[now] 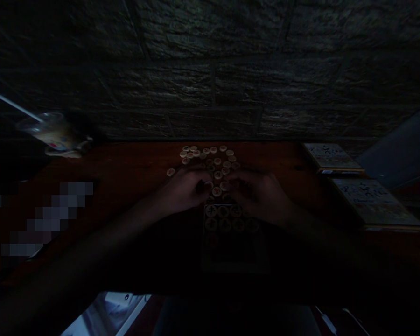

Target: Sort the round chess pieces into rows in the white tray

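Observation:
In dim light, my left hand (191,190) is curled, its thumb and fingertips closed at a round wooden Chinese chess piece (208,185). Facing it, my right hand (261,193) bends its fingers around another piece (224,185). A further Chinese chess piece (216,192) lies between the two hands. Just below them, an open box (234,268) holds rows of pieces (225,225) laid flat, with dark characters on top. Loose pieces (213,150) are scattered on the table beyond my hands. My fingertips are partly lost in shadow.
The wooden table (133,161) runs up to a stone-block wall (196,84). Two flat boxes (378,205) lie at the right. A plastic cup with a straw (54,133) stands at the back left. One piece (171,172) lies apart, near my left wrist.

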The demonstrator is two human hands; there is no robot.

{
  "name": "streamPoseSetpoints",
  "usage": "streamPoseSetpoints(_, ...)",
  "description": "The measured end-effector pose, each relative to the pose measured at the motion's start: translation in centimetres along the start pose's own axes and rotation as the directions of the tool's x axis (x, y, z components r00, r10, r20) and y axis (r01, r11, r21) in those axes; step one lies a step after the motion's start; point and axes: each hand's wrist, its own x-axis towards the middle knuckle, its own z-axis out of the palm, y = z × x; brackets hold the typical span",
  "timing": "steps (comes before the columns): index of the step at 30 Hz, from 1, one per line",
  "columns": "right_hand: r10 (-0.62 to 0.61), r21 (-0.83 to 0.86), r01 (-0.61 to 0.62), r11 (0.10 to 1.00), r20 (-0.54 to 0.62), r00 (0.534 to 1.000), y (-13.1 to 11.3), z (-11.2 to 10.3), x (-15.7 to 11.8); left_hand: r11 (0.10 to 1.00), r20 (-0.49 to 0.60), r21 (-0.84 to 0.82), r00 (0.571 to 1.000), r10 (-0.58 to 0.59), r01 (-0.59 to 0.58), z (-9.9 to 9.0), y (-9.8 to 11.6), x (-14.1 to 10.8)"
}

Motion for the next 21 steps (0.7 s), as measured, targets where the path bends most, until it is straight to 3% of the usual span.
streamPoseSetpoints(7, 0.077, 0.041, -0.075, 0.996, -0.052, 0.996, 0.2, -0.1, -0.4, 0.996, -0.126, -0.09, 0.992, 0.005, -0.016, -0.4, 0.5, -0.2)
streamPoseSetpoints(11, 0.157, 0.181, -0.145, 0.973, -0.053, 0.986, 0.0, 0.1, -0.7, 0.98, -0.199, -0.129, 0.972, 0.126, -0.153, -0.8, 1.5, -0.8)
streamPoseSetpoints(16, 0.239, 0.443, -0.218, 0.87, 0.008, 0.971, -1.3, 0.2, -0.7, 0.944, -0.252, -0.049, 0.919, 0.303, -0.325, -0.9, 2.3, -1.4)
streamPoseSetpoints(21, 0.284, 0.557, -0.295, 0.776, 0.108, 0.953, -1.8, -0.2, -0.7, 0.937, -0.263, -0.008, 0.905, 0.334, -0.348, -0.7, 2.2, -1.4)
